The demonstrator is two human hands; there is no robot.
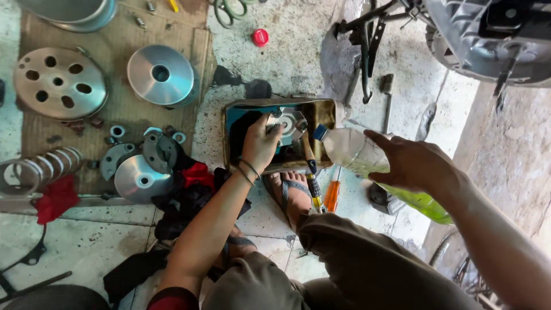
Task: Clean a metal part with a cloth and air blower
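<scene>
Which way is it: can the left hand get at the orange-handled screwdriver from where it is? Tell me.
Probably yes. The left hand rests on a metal part in the tray; the orange-handled screwdriver lies uncovered on the floor just beyond the tray.

Screwdrivers (321, 189) and a sandalled foot (293, 192) crowd the tray's (229, 138) near side.

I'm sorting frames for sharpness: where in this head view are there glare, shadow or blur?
Head view: glare on the polished metal discs at the left; the tray interior is dim under the left hand; the right hand and the plastic bottle look slightly soft; edges bend from wide-angle distortion.
</scene>
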